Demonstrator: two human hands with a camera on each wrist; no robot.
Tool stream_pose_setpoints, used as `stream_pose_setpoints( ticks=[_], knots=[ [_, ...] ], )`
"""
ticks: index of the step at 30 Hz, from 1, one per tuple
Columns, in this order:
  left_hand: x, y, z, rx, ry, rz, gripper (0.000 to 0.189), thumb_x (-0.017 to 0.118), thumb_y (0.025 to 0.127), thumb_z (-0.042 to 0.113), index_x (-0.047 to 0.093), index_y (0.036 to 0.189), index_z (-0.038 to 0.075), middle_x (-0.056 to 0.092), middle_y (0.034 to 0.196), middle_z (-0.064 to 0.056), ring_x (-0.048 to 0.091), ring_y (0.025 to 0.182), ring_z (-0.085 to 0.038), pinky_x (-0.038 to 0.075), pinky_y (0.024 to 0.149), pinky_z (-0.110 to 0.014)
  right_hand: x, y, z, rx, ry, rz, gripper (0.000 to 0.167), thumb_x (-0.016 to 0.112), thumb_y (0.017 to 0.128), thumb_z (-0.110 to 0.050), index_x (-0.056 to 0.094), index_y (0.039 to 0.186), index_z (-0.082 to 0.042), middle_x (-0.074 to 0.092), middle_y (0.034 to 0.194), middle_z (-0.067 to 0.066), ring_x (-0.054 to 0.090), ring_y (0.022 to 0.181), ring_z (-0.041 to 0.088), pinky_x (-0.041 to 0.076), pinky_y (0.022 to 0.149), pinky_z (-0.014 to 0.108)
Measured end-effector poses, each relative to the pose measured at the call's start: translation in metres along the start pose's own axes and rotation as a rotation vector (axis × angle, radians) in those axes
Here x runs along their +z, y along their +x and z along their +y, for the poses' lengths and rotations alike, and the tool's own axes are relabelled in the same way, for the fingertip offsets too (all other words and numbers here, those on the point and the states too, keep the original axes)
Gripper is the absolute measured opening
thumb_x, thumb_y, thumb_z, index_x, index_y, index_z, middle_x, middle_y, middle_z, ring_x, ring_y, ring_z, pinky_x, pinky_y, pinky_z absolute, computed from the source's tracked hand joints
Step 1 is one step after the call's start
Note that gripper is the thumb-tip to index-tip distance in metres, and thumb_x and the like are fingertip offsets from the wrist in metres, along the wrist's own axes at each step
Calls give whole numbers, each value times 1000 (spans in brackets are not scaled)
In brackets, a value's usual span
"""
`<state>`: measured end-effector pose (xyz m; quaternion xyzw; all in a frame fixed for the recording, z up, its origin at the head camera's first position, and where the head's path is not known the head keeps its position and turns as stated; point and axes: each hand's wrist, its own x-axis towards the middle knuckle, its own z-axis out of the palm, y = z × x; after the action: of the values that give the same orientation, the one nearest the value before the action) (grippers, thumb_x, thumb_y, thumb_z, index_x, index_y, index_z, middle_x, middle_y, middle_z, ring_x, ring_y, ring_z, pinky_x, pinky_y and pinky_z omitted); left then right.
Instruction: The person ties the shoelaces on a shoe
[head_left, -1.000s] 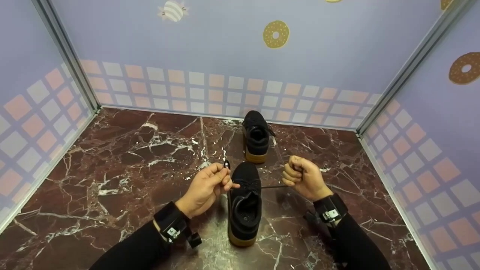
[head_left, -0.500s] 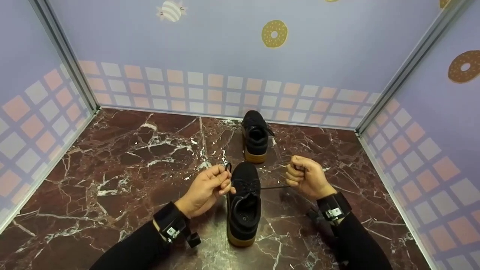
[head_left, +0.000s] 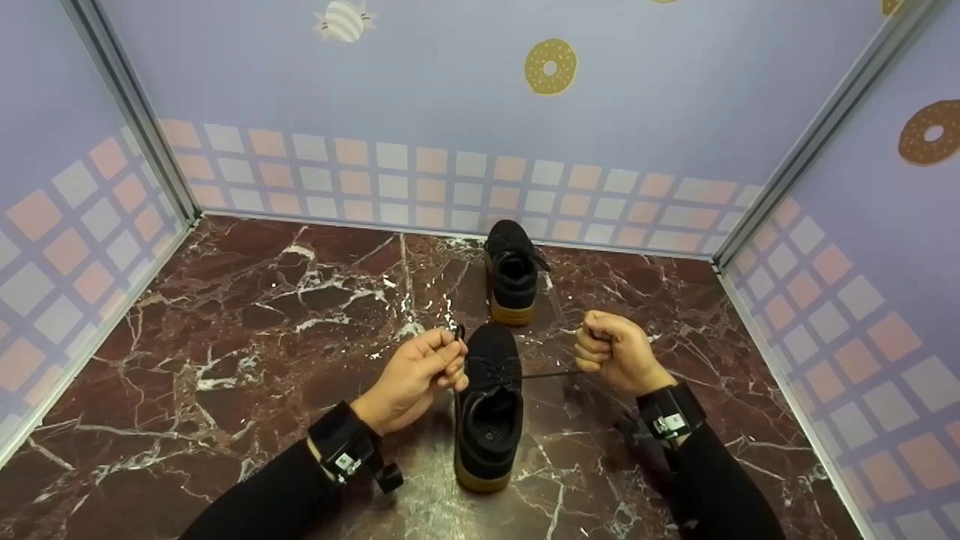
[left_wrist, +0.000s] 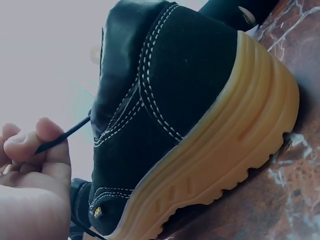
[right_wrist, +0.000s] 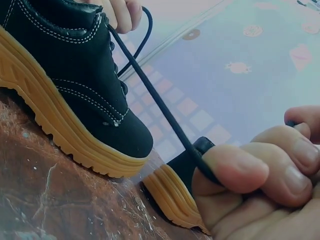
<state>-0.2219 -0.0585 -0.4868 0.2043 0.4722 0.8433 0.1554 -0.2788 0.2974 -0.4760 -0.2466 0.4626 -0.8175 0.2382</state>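
Note:
A black shoe (head_left: 487, 420) with a tan gum sole stands upright on the floor, its toe pointing away from me. On its left side, my left hand (head_left: 416, 375) pinches a black shoelace (left_wrist: 75, 128) between curled fingers, and a loop of it sticks up past the fingertips. My right hand (head_left: 619, 352), off to the right, grips the other end of the lace (right_wrist: 160, 107) in a fist. That lace runs taut and nearly level from the shoe's lacing to the fist.
A matching black shoe (head_left: 514, 274) stands just beyond the first, close to the back wall (head_left: 420, 97). Side walls (head_left: 60, 225) enclose the dark red marble floor (head_left: 262, 337) at left and right. A camera strap (head_left: 671, 412) sits on each wrist.
The right hand has moved slightly to the right, holding the lace taut. The left hand's little finger has drawn in from over the shoe, and the lace loop above it shows less.

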Motion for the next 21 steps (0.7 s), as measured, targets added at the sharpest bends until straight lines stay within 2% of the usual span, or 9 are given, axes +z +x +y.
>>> stream_pose_setpoints(
  ticks=[6,10,14,18,21],
  knots=[
    [6,4,1,-4,84,54,15,54,116,3,57,112,-11,54,81,-3,47,65,-11,52,66,-26,1,0,-3,-21,-21,23,33,24,114,-7,24,81,-12,21,68,-1,22,57,12,28,57,25],
    [9,5,3,-12,92,77,16,55,115,3,57,113,-13,55,81,-3,48,64,-11,52,64,-25,2,0,-5,-31,-47,63,35,25,117,-10,26,81,-14,25,67,-2,27,57,10,33,59,24],
    [8,5,5,-21,90,110,13,56,115,4,60,110,-8,58,82,-3,54,65,-11,57,67,-27,3,0,-6,-39,-64,85,37,26,117,-11,29,80,-15,29,66,-4,28,56,10,37,59,23],
    [4,4,10,-20,61,153,13,54,116,6,63,109,-1,60,84,-4,60,70,-14,64,79,-34,2,0,-6,-50,-63,85,38,25,117,-11,28,79,-15,27,65,-3,26,56,11,36,59,24],
    [1,3,15,-13,18,178,17,50,118,7,63,108,1,56,85,-5,59,72,-15,65,85,-37,1,-1,-6,-56,-61,64,39,23,117,-10,26,78,-15,25,65,-2,25,55,12,34,58,25]
  ],
)
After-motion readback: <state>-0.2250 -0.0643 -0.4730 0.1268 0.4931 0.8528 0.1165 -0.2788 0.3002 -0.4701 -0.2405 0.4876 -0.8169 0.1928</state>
